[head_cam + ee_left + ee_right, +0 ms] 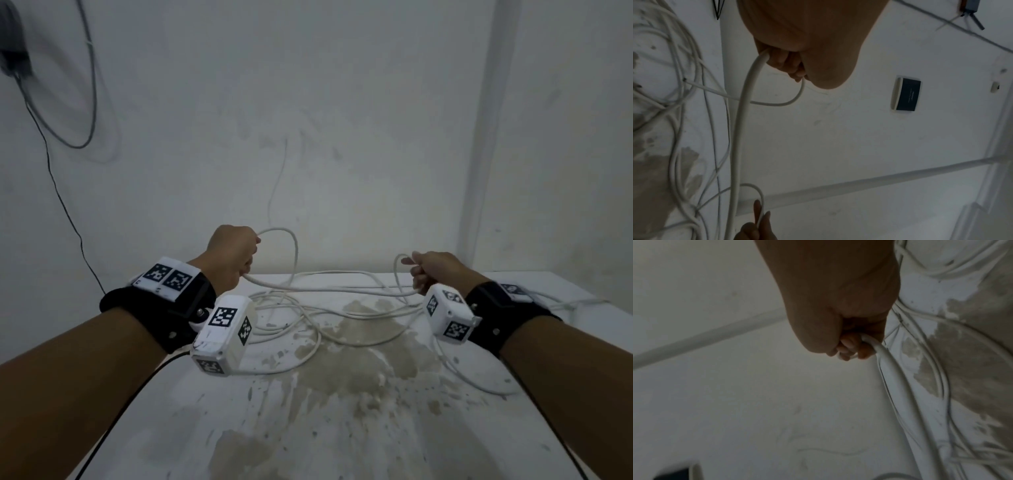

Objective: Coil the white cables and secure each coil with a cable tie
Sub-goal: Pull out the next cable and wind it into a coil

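Note:
A long white cable (329, 291) lies in loose tangled loops on the stained white table (342, 428). My left hand (236, 253) is raised above the table's far left and grips the cable, with one loop (291, 240) arching up from its fist. My right hand (431, 270) grips the same cable at the far right, a short bend sticking up past its fingers. A stretch of cable hangs slack between the two hands. In the left wrist view the cable (742, 113) runs out of the curled fingers (789, 65). In the right wrist view the fingers (851, 347) wrap the cable (894, 378). No cable tie shows.
The table stands against a white wall (342, 120) with a vertical white conduit (486, 137) at the right. A black wire (65, 205) hangs down the wall at the left. More cable loops (479, 380) trail near the table's right edge.

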`<state>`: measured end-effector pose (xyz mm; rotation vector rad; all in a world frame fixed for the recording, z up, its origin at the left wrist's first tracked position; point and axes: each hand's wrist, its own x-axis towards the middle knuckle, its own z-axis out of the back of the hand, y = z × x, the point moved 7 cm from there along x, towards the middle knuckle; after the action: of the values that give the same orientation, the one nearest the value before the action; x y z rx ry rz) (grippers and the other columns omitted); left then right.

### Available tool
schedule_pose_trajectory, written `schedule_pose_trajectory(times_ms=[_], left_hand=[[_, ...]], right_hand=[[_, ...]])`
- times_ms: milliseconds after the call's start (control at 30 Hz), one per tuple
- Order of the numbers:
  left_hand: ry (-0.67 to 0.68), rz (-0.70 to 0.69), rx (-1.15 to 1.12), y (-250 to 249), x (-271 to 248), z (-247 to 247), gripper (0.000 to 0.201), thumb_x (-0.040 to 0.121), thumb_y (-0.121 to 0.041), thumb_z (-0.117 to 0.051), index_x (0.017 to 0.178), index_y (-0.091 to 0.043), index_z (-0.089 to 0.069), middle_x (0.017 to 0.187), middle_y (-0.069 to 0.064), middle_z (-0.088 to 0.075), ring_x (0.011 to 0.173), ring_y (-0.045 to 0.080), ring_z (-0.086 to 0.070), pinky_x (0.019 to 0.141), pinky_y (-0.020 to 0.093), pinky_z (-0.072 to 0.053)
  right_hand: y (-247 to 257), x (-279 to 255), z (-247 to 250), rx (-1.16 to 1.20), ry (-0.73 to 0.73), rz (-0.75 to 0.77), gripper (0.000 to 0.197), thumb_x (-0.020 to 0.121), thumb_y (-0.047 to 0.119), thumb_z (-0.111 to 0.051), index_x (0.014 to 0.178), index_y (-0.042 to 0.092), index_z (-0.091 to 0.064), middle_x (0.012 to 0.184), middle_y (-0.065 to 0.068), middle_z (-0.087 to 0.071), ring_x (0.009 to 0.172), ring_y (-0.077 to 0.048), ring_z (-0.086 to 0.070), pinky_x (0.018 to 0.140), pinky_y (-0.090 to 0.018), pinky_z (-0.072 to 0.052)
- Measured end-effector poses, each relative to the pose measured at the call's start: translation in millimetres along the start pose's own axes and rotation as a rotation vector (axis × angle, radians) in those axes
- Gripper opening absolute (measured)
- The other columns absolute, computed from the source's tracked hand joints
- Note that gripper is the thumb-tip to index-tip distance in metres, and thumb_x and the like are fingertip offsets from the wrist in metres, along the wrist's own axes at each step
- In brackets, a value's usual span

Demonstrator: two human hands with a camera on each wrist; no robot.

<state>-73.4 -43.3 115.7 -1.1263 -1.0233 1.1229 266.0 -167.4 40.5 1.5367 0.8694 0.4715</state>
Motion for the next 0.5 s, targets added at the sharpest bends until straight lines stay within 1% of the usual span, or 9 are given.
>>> schedule_pose_trajectory(times_ms=[133, 200, 267, 333, 367, 400, 433, 467, 500], left_hand=[[-0.018, -0.011, 0.047, 1.9, 7.5, -2.8, 0.025, 0.096, -0.003, -0.040, 0.080, -0.006, -0.059, 0.066, 0.008, -0.046, 0.047, 0.018, -0.033, 0.041, 0.022, -0.026], [-0.035, -0.016, 0.068, 6.0, 13.7, -3.8, 0.021, 0.095, -0.005, -0.045, 0.086, -0.001, -0.063, 0.070, 0.012, -0.051, 0.048, 0.020, -0.038, 0.046, 0.025, -0.029], [-0.065, -0.037, 0.072, 7.0, 19.2, -1.5, 0.018, 0.093, -0.006, -0.050, 0.095, 0.002, -0.066, 0.075, 0.015, -0.056, 0.050, 0.021, -0.042, 0.050, 0.026, -0.031], [-0.069, -0.090, 0.037, 0.5, 20.4, 0.1, 0.015, 0.094, -0.008, -0.051, 0.092, -0.003, -0.066, 0.072, 0.010, -0.054, 0.051, 0.019, -0.041, 0.048, 0.025, -0.030], [-0.063, -0.132, 0.015, -6.8, 19.3, -0.3, 0.014, 0.096, -0.010, -0.051, 0.091, -0.007, -0.064, 0.068, 0.006, -0.051, 0.050, 0.017, -0.039, 0.046, 0.025, -0.030], [-0.057, -0.186, -0.013, -17.3, 16.3, -0.6, 0.014, 0.097, -0.013, -0.050, 0.091, -0.010, -0.062, 0.064, 0.003, -0.048, 0.048, 0.015, -0.038, 0.044, 0.024, -0.030], [-0.052, -0.252, -0.056, -30.3, 13.5, -0.7, 0.016, 0.099, -0.016, -0.050, 0.091, -0.010, -0.062, 0.061, 0.001, -0.046, 0.046, 0.014, -0.037, 0.042, 0.023, -0.030], [-0.043, -0.324, -0.098, -45.4, 9.7, -2.1, 0.019, 0.101, -0.018, -0.049, 0.088, -0.009, -0.061, 0.058, 0.000, -0.045, 0.043, 0.013, -0.036, 0.040, 0.022, -0.029], [-0.026, -0.391, -0.130, -60.5, 6.0, -4.5, 0.022, 0.102, -0.018, -0.049, 0.085, -0.010, -0.061, 0.055, -0.002, -0.044, 0.041, 0.011, -0.035, 0.039, 0.021, -0.029]], right_hand=[[7.3, 3.8, 17.3, 0.041, -0.058, 0.019, 0.033, 0.106, 0.020, -0.040, 0.087, 0.000, -0.057, 0.060, -0.003, -0.034, 0.031, -0.008, -0.028, 0.033, -0.017, -0.031], [10.7, 4.5, 24.7, -0.020, -0.114, 0.032, 0.034, 0.106, 0.018, -0.037, 0.084, 0.000, -0.055, 0.060, -0.005, -0.037, 0.031, -0.010, -0.028, 0.039, -0.020, -0.030], [14.8, 4.2, 39.4, 0.012, -0.225, 0.030, 0.031, 0.102, 0.010, -0.034, 0.075, 0.002, -0.046, 0.062, -0.009, -0.040, 0.030, -0.014, -0.030, 0.049, -0.024, -0.026], [13.2, 7.9, 62.5, -0.057, -0.326, 0.053, 0.031, 0.101, 0.001, -0.032, 0.072, 0.004, -0.044, 0.069, -0.013, -0.045, 0.039, -0.016, -0.046, 0.049, -0.025, -0.031], [13.5, 5.5, 70.8, -0.061, -0.347, 0.031, 0.029, 0.102, 0.001, -0.033, 0.080, 0.000, -0.051, 0.079, -0.015, -0.052, 0.055, -0.012, -0.059, 0.052, -0.022, -0.038], [14.0, 8.4, 78.4, -0.236, -0.367, 0.062, 0.026, 0.103, 0.003, -0.033, 0.096, -0.003, -0.058, 0.090, -0.016, -0.057, 0.074, -0.014, -0.064, 0.057, -0.020, -0.041], [5.0, 12.0, 80.2, -0.195, -0.337, 0.001, 0.027, 0.104, 0.006, -0.033, 0.112, -0.001, -0.058, 0.089, -0.015, -0.057, 0.076, -0.021, -0.060, 0.058, -0.021, -0.043], [-4.1, 16.6, 77.8, -0.036, -0.268, -0.021, 0.028, 0.105, 0.009, -0.033, 0.116, 0.001, -0.057, 0.077, -0.012, -0.051, 0.062, -0.022, -0.050, 0.051, -0.023, -0.038], [-3.2, 15.1, 73.4, 0.038, -0.235, 0.021, 0.027, 0.105, 0.011, -0.035, 0.111, 0.000, -0.059, 0.065, -0.006, -0.041, 0.048, -0.018, -0.038, 0.043, -0.023, -0.030]])
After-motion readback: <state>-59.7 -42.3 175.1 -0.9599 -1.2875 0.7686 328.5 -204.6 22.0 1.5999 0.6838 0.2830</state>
